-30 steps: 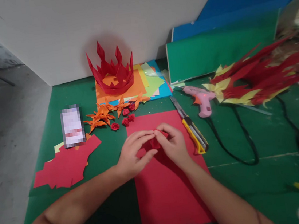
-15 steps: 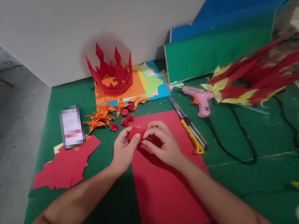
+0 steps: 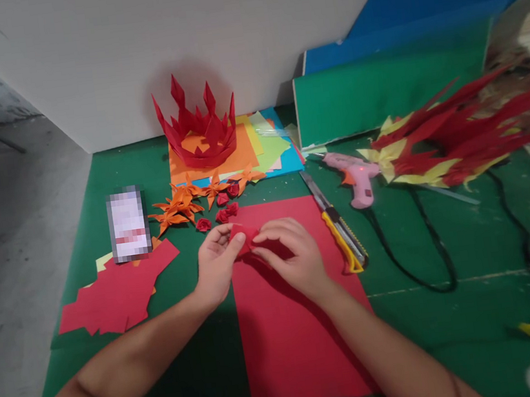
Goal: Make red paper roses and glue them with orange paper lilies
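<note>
A small piece of red paper (image 3: 247, 237) is held between my two hands, above a large red paper sheet (image 3: 303, 337). My left hand (image 3: 218, 260) pinches its left side, thumb on top. The fingertips of my right hand (image 3: 292, 251) close on its right edge. Some of the paper is hidden behind the fingers. Just beyond my hands lie small red paper roses (image 3: 222, 216) and orange paper flowers (image 3: 176, 209). A yellow utility knife (image 3: 340, 231) rests along the sheet's right edge.
Behind stands a red paper crown (image 3: 200, 145) on coloured sheets. A pink glue gun (image 3: 357, 176) with a black cord lies at right, beside a red and yellow paper piece (image 3: 456, 134). At left are red paper cuttings (image 3: 121, 292) and a blurred-out rectangle (image 3: 128, 224).
The red paper piece has turned slightly in my fingers and shows a flatter face. My hands stay in nearly the same spot. The view has shifted very slightly.
</note>
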### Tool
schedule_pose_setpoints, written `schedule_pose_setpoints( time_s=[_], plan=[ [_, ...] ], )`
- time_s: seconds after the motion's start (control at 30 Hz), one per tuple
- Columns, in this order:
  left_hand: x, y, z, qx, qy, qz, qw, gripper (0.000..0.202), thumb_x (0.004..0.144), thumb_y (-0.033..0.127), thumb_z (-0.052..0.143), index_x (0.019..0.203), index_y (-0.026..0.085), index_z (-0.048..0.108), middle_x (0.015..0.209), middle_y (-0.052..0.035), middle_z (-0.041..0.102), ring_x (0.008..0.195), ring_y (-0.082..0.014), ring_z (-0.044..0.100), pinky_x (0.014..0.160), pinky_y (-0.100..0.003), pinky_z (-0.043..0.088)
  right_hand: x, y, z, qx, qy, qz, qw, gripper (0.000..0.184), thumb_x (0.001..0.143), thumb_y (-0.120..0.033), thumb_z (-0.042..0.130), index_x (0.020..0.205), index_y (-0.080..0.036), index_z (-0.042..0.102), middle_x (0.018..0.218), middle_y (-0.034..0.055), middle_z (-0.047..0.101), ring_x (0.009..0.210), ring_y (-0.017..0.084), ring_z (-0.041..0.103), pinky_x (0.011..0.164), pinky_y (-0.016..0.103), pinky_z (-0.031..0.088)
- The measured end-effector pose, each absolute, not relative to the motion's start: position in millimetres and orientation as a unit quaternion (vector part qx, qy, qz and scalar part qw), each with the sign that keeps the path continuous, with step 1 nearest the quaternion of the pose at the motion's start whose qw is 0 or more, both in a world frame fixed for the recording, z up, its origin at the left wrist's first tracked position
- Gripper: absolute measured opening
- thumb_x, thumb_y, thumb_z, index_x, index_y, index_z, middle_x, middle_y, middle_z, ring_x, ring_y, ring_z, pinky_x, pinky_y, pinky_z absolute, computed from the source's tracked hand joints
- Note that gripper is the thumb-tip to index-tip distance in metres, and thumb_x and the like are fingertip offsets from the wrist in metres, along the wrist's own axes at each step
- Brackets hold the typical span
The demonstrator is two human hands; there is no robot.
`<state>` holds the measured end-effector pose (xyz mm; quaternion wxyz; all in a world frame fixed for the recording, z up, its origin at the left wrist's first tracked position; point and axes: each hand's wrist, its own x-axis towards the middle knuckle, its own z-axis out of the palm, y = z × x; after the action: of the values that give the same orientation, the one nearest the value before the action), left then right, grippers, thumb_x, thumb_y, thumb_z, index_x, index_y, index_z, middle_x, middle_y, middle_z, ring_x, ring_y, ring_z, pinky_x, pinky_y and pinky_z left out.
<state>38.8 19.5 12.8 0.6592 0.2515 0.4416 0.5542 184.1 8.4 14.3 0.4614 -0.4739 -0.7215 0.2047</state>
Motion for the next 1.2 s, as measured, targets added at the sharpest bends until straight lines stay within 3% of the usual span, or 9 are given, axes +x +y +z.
schedule_pose_setpoints(
  time_s=[0.53,0.8,1.2],
  plan=[
    [39.4,13.6,11.0,0.335,0.452,0.500,0.658,0.035,0.063,0.037,0.080,0.087,0.017,0.065,0.084,-0.0035,0.075,0.079,-0.0149,0.070,0.076,-0.026,0.056,183.3,5.9,18.1,-0.551,-0.632,0.247,0.486,0.008,0.084,-0.024,0.059,0.076,-0.023,0.060,0.077,0.0009,0.066,0.074,0.017,0.061,0.071,0.033,0.048],
    [38.9,11.7,10.4,0.365,0.462,0.488,0.645,0.034,0.063,0.033,0.080,0.090,0.017,0.065,0.089,-0.0060,0.075,0.083,-0.0175,0.071,0.078,-0.029,0.058,182.8,5.3,17.3,-0.570,-0.612,0.258,0.483,0.008,0.082,-0.025,0.060,0.075,-0.022,0.059,0.075,0.0006,0.065,0.071,0.017,0.060,0.069,0.032,0.048],
    [40.0,11.4,14.8,0.378,0.467,0.500,0.624,0.029,0.062,0.024,0.079,0.085,0.016,0.065,0.083,-0.0056,0.074,0.077,-0.0140,0.070,0.071,-0.022,0.056,181.8,4.7,17.0,-0.561,-0.622,0.245,0.489,0.008,0.082,-0.025,0.061,0.074,-0.023,0.059,0.073,0.0007,0.064,0.070,0.017,0.060,0.067,0.032,0.048]
  ],
)
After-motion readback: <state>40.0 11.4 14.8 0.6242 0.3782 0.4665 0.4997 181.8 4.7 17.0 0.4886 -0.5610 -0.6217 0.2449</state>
